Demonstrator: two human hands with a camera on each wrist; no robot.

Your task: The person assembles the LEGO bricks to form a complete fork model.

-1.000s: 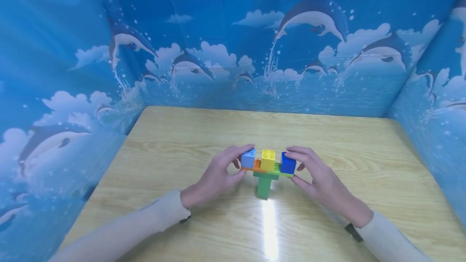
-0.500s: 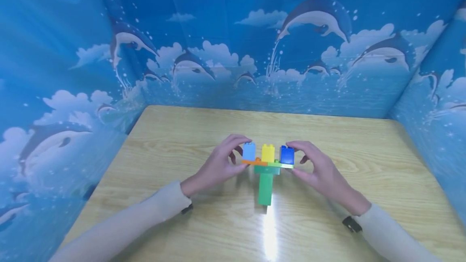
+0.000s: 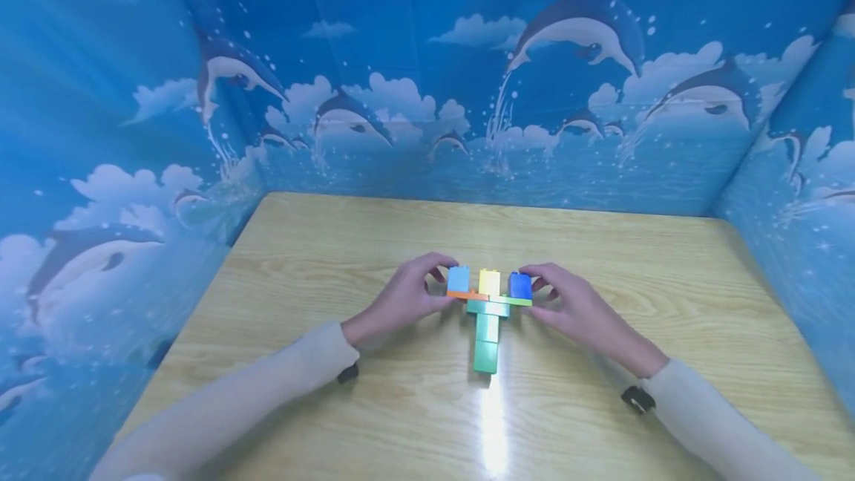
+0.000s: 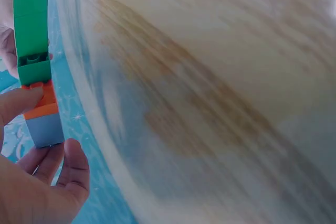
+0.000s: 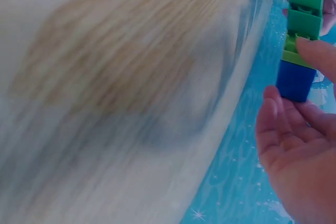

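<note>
Between my hands stands a structure of toy building bricks. Its green stem (image 3: 486, 347) carries a wider green brick (image 3: 487, 308), topped by an orange plate (image 3: 466, 295) on the left and a lime plate (image 3: 516, 301) on the right. A light blue brick (image 3: 458, 278), a yellow brick (image 3: 490, 282) and a dark blue brick (image 3: 520, 285) sit along the top. My left hand (image 3: 410, 292) pinches the left end, thumb under the orange plate, fingers at the light blue brick. On the other end, my right hand (image 3: 574, 303) pinches the dark blue brick and lime plate likewise.
Below is a wood-grain table (image 3: 334, 243) with a bright strip of reflected light near its front. A blue dolphin-print curtain (image 3: 414, 95) closes off the back and both sides. Each wrist has a dark strap at the sleeve.
The brick structure has tilted so its front faces show more and the stem looks longer. Both hands have kept hold and moved with it; the right one has shifted slightly left.
</note>
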